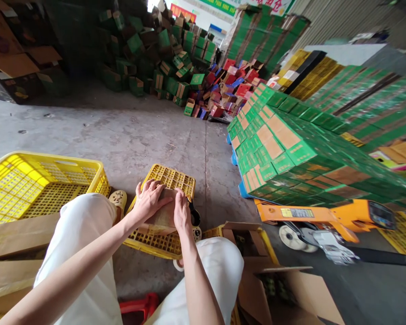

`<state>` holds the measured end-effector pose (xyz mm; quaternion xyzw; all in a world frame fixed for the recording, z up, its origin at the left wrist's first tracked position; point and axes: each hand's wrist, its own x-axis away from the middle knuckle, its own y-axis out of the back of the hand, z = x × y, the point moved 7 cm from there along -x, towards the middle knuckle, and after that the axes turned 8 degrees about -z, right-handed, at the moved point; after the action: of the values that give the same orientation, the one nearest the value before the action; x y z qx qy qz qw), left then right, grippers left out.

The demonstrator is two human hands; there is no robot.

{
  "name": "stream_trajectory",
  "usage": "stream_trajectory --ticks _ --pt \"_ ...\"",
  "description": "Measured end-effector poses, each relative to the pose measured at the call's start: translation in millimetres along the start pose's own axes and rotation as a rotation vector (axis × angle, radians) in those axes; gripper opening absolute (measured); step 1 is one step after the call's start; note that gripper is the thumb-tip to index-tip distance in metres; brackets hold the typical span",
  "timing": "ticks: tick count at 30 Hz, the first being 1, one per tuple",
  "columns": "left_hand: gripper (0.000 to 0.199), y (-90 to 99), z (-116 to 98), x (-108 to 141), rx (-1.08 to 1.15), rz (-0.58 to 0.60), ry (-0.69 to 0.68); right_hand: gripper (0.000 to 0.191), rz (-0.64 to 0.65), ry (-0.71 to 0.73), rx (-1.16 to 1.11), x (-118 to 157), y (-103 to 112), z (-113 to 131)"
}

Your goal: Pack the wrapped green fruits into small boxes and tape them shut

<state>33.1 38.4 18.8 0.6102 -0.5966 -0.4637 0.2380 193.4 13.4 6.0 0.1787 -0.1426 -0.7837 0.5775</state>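
A small brown cardboard box rests on an upturned yellow plastic crate between my knees. My left hand lies over the box's left side and top, fingers stretched and thumb reaching across the top. Along the right edge, my right hand rests flat with straight fingers against the box. Both hands touch it, and neither is wrapped round it. Just right of my right hand is a dark curved object, partly hidden, whose kind I cannot make out.
A large yellow crate stands to the left, with cardboard nearer me. At right are open cartons with dark green contents and an orange pallet truck. Beyond it rise stacked green boxes; loose boxes heap at the back.
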Motion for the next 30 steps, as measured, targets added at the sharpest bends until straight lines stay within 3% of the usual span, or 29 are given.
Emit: stream_trajectory --ticks 5,10,20,30 --pt "0.066 0.7 -4 25 -0.033 0.019 -0.017 0.060 -0.012 0.017 0.031 -1 1 1" --pt "0.068 4.4 -12 47 -0.058 -0.015 -0.063 0.063 0.014 0.007 0.025 0 0 1" --pt "0.074 8.1 -23 67 -0.059 0.007 -0.086 0.063 0.033 -0.021 0.037 1 0 1" --pt "0.073 15.8 -26 80 0.007 0.031 0.008 0.061 0.001 0.013 0.037 0 -2 -3"
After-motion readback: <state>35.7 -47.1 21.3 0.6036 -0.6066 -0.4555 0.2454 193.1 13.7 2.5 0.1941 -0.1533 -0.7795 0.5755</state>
